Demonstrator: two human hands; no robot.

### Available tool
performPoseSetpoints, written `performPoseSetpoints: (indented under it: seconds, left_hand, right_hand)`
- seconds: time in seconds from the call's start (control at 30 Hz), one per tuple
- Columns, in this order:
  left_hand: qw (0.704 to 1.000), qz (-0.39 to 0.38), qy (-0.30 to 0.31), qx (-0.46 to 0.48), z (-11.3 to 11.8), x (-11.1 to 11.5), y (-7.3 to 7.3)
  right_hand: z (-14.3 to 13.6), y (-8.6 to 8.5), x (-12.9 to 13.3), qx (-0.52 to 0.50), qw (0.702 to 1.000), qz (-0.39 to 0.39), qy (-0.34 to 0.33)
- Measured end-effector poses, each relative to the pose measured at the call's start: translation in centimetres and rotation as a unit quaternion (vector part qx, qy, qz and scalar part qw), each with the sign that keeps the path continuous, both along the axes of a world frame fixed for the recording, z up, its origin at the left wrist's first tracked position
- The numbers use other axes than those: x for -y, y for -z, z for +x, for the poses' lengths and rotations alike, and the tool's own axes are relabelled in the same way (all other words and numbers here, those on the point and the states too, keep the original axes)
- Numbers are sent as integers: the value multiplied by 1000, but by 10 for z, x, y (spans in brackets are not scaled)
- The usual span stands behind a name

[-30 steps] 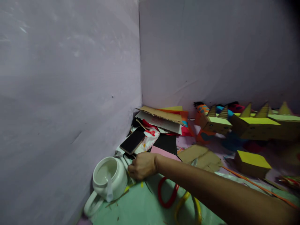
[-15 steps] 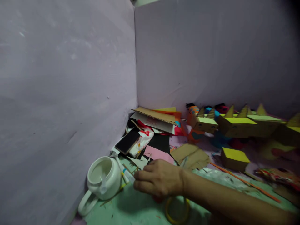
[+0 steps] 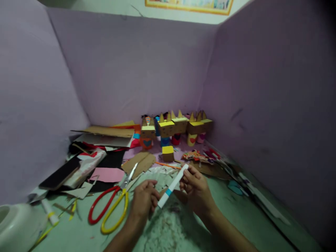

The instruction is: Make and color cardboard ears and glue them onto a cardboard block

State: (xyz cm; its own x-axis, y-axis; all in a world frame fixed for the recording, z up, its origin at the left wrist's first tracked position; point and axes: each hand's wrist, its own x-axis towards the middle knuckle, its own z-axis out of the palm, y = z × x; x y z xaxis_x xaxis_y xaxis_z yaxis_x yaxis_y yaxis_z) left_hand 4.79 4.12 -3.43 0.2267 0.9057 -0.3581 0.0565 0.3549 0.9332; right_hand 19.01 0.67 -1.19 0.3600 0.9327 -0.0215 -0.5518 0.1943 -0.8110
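Note:
A white marker with a blue band [image 3: 172, 187] slants across the middle of the view. My right hand [image 3: 197, 187] grips its upper end between thumb and fingers. My left hand [image 3: 144, 199] is beside the marker's lower end, its fingers curled; whether they pinch the marker is unclear. Left of my left hand lie scissors [image 3: 111, 206] with one red and one yellow handle, blades pointing up and right. A brown cardboard piece [image 3: 141, 161] lies behind the scissors' tips. Beyond my hands sits a small box with a yellow top [image 3: 168, 154].
Cardboard figures [image 3: 168, 128] with pointed tops stand along the back. At the left are a phone [image 3: 60, 173], a pink sheet [image 3: 107, 174], stacked cardboard [image 3: 105, 131], a white pot [image 3: 21, 225] and another marker [image 3: 49, 211]. Purple walls [image 3: 131, 70] surround the table.
The view has swung right. A hand was by the marker near the white pot; now the marker is raised in my right hand, with my left hand beside it.

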Motion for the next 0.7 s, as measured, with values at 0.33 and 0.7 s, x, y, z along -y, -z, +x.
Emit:
performPoseSetpoints:
  seconds: [0.33,0.7]
  left_hand:
    - [938,257,168,-163,10,37,-25]
    - [729,386,229,-516,30,61,-11]
  right_hand:
    - [8,5,14,-17,999,41,12]
    - [11,-7,10,-346,933,-59,-78]
